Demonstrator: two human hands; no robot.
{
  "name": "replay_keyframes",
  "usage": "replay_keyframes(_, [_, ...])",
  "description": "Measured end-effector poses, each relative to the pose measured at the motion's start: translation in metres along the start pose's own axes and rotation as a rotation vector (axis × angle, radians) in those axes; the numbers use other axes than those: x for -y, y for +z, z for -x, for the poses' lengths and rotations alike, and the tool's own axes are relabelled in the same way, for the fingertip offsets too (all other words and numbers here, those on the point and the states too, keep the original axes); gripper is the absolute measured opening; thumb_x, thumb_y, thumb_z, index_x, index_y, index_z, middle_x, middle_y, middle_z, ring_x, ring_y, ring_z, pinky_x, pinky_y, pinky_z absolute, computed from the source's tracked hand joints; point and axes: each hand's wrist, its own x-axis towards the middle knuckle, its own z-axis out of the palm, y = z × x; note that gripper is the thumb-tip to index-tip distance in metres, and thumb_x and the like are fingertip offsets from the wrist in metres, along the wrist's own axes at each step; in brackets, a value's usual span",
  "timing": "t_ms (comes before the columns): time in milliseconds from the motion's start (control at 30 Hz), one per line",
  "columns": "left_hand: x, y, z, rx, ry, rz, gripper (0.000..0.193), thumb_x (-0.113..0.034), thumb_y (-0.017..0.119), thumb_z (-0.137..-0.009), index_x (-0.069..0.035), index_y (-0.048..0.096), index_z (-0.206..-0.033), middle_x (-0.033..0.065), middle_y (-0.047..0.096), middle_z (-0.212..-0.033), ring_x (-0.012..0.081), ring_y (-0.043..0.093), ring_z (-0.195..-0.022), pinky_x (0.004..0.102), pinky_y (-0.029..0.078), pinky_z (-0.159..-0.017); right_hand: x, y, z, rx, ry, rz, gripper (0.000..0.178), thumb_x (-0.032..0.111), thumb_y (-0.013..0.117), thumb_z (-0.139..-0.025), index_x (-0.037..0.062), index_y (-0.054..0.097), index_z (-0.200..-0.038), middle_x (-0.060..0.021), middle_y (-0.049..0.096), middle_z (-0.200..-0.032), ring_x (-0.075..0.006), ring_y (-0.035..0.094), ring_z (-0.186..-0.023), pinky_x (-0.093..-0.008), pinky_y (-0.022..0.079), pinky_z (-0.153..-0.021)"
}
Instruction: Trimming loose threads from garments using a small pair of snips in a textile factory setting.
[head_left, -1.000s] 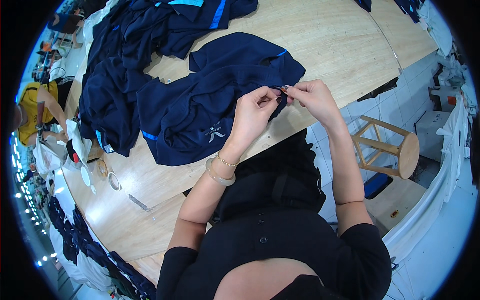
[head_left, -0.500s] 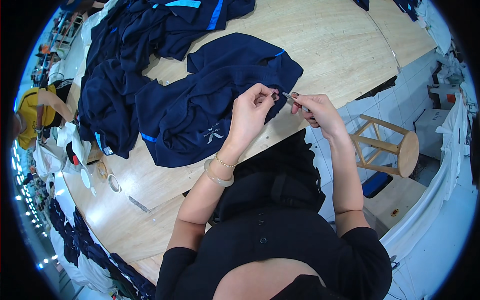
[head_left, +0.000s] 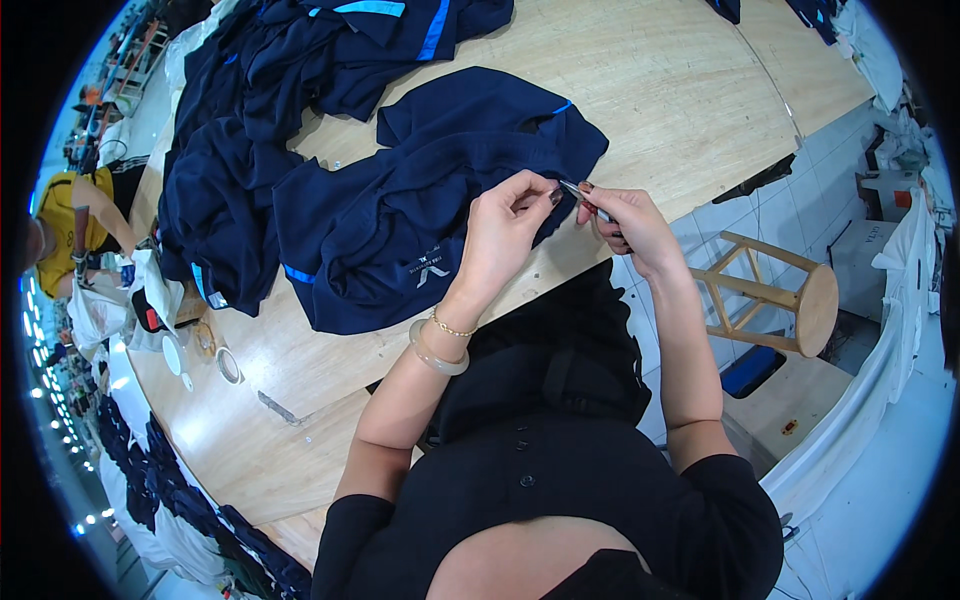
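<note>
A navy shirt (head_left: 400,215) with bright blue trim and a pale print inside its neck lies rumpled at the table's near edge. My left hand (head_left: 510,218) is closed in a pinch at the shirt's right side, apparently on its edge; the fingertips hide the exact spot. Small metal thread snips (head_left: 571,188) are gripped in my right hand (head_left: 632,228), with their pointed tip reaching left, close to the left fingertips. Any thread there is too fine to see.
More navy garments (head_left: 230,150) are heaped at the far left of the wooden table (head_left: 660,100). A tape roll (head_left: 228,366) and a grey cutter knife (head_left: 279,408) lie at the left. Right of the table stands a wooden stool (head_left: 815,308). A person in yellow (head_left: 75,215) works beyond the left edge.
The tip of the snips has moved slightly left and up, closer to my left fingertips. My left hand has barely shifted. The person in yellow has moved their arm.
</note>
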Motion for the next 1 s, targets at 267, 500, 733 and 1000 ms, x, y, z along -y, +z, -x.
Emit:
replay_keyframes(267, [-0.002,0.018,0.026,-0.102,0.247,-0.169,0.008,0.003,0.064,-0.088,0.000,0.065,-0.095,0.0089,0.066,-0.117,0.0118,0.064,-0.085,0.0244,0.051,-0.075,0.004,-0.012,0.002,-0.028,-0.046,0.040,0.038,0.036,0.056,-0.099,0.0058,0.065,-0.078,0.0095,0.033,-0.053,-0.0024,0.023,-0.045,-0.0228,0.014,-0.042])
replay_keyframes(500, [0.008,0.080,0.079,0.397,0.633,-0.635,0.013,-0.018,0.074,-0.080,-0.006,0.069,-0.080,0.0073,0.061,-0.119,0.0273,0.058,-0.107,0.0373,0.050,-0.088,0.043,-0.057,0.014,-0.215,-0.413,0.158,0.040,0.036,0.048,-0.105,0.0026,0.069,-0.097,0.0071,0.042,-0.063,-0.0035,0.034,-0.055,-0.0214,0.027,-0.052])
replay_keyframes(733, [-0.016,0.008,0.028,-0.184,0.523,-0.594,0.022,0.006,0.058,-0.078,-0.004,0.065,-0.096,0.0127,0.064,-0.097,0.0344,0.062,-0.094,0.0406,0.053,-0.081,0.045,-0.010,-0.002,-0.181,-0.651,0.151,0.034,0.030,0.050,-0.105,0.0024,0.069,-0.110,0.0054,0.055,-0.079,-0.0033,0.047,-0.073,-0.0190,0.034,-0.063])
replay_keyframes(1000, [0.022,-0.073,-0.036,-0.158,0.544,-1.154,0.049,-0.006,0.069,-0.079,-0.011,0.058,-0.126,0.0077,0.058,-0.130,0.0247,0.054,-0.124,0.0449,0.035,-0.111,0.010,0.071,-0.054,-0.005,-0.713,0.123,0.021,-0.002,0.067,-0.089,-0.0013,0.069,-0.109,-0.0062,0.070,-0.103,-0.0111,0.065,-0.090,-0.0246,0.051,-0.085])
